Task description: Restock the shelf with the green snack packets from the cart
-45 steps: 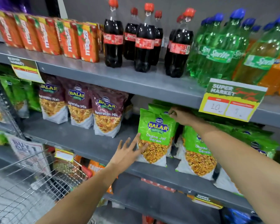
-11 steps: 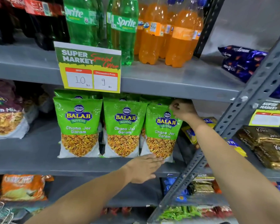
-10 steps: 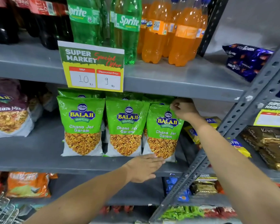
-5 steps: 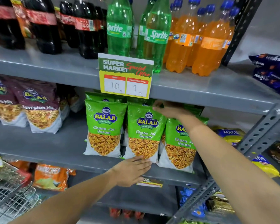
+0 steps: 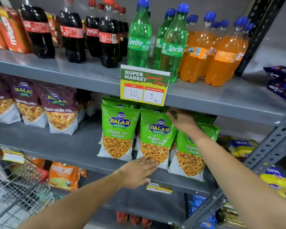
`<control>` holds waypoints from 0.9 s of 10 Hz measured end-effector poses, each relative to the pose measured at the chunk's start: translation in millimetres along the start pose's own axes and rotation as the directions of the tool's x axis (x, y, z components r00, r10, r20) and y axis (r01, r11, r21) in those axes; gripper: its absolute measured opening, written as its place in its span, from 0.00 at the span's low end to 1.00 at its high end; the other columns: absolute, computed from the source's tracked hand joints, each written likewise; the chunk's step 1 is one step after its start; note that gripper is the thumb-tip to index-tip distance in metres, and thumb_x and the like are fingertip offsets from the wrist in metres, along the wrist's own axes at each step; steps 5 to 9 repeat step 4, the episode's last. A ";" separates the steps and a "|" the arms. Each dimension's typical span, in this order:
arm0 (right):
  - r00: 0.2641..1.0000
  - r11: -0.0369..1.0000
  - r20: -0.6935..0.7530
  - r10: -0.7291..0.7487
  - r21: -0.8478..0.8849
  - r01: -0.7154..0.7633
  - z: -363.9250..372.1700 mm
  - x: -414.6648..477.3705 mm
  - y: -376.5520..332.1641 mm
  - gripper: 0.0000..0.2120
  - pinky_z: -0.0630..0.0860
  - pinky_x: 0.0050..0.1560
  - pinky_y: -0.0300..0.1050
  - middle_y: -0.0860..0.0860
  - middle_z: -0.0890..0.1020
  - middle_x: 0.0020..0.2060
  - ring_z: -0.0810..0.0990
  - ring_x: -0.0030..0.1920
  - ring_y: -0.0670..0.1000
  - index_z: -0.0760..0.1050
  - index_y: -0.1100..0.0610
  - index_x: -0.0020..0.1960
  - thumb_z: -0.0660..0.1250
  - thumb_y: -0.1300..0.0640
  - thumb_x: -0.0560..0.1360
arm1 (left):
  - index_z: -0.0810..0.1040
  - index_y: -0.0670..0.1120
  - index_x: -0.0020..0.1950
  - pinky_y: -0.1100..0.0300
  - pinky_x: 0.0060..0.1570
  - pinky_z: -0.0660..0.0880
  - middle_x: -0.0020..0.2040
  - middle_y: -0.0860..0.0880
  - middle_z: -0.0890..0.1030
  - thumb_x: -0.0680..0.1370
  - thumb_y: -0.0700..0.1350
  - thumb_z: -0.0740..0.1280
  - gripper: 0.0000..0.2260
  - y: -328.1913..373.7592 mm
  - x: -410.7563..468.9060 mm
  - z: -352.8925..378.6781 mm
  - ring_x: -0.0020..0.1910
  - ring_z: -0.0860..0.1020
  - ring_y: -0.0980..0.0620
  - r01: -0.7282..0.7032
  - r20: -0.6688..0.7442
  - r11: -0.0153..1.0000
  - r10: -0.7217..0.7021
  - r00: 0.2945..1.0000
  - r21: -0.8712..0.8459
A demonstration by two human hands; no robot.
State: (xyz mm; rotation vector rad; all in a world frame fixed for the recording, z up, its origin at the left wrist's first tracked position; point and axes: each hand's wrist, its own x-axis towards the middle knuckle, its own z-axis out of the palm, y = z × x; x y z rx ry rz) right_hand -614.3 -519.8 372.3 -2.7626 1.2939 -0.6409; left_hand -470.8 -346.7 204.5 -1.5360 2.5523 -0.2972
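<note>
1. Three green Balaji Chana Jor Garam packets (image 5: 118, 133) are being displayed upright in a front row on the grey middle shelf (image 5: 64, 146), just below the price card (image 5: 144, 85). More green packets are being partly hidden behind them.
2. The middle packet (image 5: 157, 138) of that row is being handled by both hands. The right-hand packet (image 5: 191, 156) is standing just beside it and a little further forward.
3. The left hand (image 5: 137, 172) is being held flat, fingers straight and close together. Its fingertips are being laid against the bottom edge of the middle packet at the shelf's front lip.
4. The right hand (image 5: 180, 119) is being held at the top right corner of the same packet, with the fingers curled over its top edge in a grip. The right-hand packet is being partly covered by the right forearm.
5. A wire cart (image 5: 15, 187) is being shown at the lower left. Its contents cannot be made out.
6. Maroon Navratan Mix packets (image 5: 61, 111) are being displayed on the same shelf, to the left and well apart from the green row.
7. On the shelf above, cola bottles (image 5: 109, 35), Sprite bottles (image 5: 139, 38) and orange Fanta bottles (image 5: 221, 55) are being displayed upright, side by side.
</note>
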 end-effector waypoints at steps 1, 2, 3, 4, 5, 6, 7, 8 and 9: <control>0.987 0.993 -0.137 -0.088 0.066 0.098 14.6 -31.4 -9.6 0.06 0.73 0.42 0.42 0.54 0.82 0.52 0.82 0.45 0.56 0.77 0.52 0.48 0.62 0.53 0.76 | 0.45 0.44 0.77 0.52 0.71 0.34 0.78 0.46 0.47 0.82 0.56 0.43 0.27 -4.7 -11.9 -9.6 0.77 0.44 0.50 0.072 -0.012 0.997 -0.072 0.997 0.013; 0.982 0.995 -0.164 -0.098 -0.014 0.097 22.7 -68.7 -18.4 0.09 0.81 0.39 0.50 0.52 0.78 0.56 0.81 0.46 0.54 0.77 0.52 0.49 0.62 0.49 0.76 | 0.48 0.46 0.77 0.50 0.74 0.39 0.78 0.46 0.49 0.81 0.57 0.44 0.27 -7.6 -23.5 -21.4 0.77 0.44 0.50 0.137 -0.039 0.991 -0.137 0.990 -0.003; 0.990 0.994 -0.110 -0.090 -0.079 0.082 22.4 -102.3 -30.1 0.12 0.81 0.41 0.51 0.52 0.77 0.55 0.81 0.47 0.55 0.77 0.54 0.51 0.61 0.48 0.76 | 0.49 0.46 0.77 0.50 0.74 0.40 0.78 0.45 0.51 0.81 0.58 0.46 0.27 -6.5 -41.1 -39.1 0.77 0.47 0.49 0.171 -0.070 0.985 -0.173 0.982 -0.024; 0.987 0.964 -0.114 -0.116 -0.250 0.084 17.3 -130.7 -43.5 0.17 0.79 0.49 0.51 0.54 0.77 0.60 0.79 0.54 0.56 0.76 0.56 0.54 0.58 0.44 0.77 | 0.48 0.45 0.77 0.51 0.73 0.39 0.78 0.45 0.50 0.81 0.57 0.46 0.28 -3.9 -62.2 -63.8 0.77 0.47 0.49 0.208 -0.129 0.978 -0.206 0.970 0.005; 0.987 0.964 -0.114 -0.116 -0.250 0.084 17.3 -130.7 -43.5 0.17 0.79 0.49 0.51 0.54 0.77 0.60 0.79 0.54 0.56 0.76 0.56 0.54 0.58 0.44 0.77 | 0.48 0.45 0.77 0.51 0.73 0.39 0.78 0.45 0.50 0.81 0.57 0.46 0.28 -3.9 -62.2 -63.8 0.77 0.47 0.49 0.208 -0.129 0.978 -0.206 0.970 0.005; 0.987 0.964 -0.114 -0.116 -0.250 0.084 17.3 -130.7 -43.5 0.17 0.79 0.49 0.51 0.54 0.77 0.60 0.79 0.54 0.56 0.76 0.56 0.54 0.58 0.44 0.77 | 0.48 0.45 0.77 0.51 0.73 0.39 0.78 0.45 0.50 0.81 0.57 0.46 0.28 -3.9 -62.2 -63.8 0.77 0.47 0.49 0.208 -0.129 0.978 -0.206 0.970 0.005; 0.987 0.964 -0.114 -0.116 -0.250 0.084 17.3 -130.7 -43.5 0.17 0.79 0.49 0.51 0.54 0.77 0.60 0.79 0.54 0.56 0.76 0.56 0.54 0.58 0.44 0.77 | 0.48 0.45 0.77 0.51 0.73 0.39 0.78 0.45 0.50 0.81 0.57 0.46 0.28 -3.9 -62.2 -63.8 0.77 0.47 0.49 0.208 -0.129 0.978 -0.206 0.970 0.005; 0.987 0.964 -0.114 -0.116 -0.250 0.084 17.3 -130.7 -43.5 0.17 0.79 0.49 0.51 0.54 0.77 0.60 0.79 0.54 0.56 0.76 0.56 0.54 0.58 0.44 0.77 | 0.48 0.45 0.77 0.51 0.73 0.39 0.78 0.45 0.50 0.81 0.57 0.46 0.28 -3.9 -62.2 -63.8 0.77 0.47 0.49 0.208 -0.129 0.978 -0.206 0.970 0.005; 0.987 0.964 -0.114 -0.116 -0.250 0.084 17.3 -130.7 -43.5 0.17 0.79 0.49 0.51 0.54 0.77 0.60 0.79 0.54 0.56 0.76 0.56 0.54 0.58 0.44 0.77 | 0.48 0.45 0.77 0.51 0.73 0.39 0.78 0.45 0.50 0.81 0.57 0.46 0.28 -3.9 -62.2 -63.8 0.77 0.47 0.49 0.208 -0.129 0.978 -0.206 0.970 0.005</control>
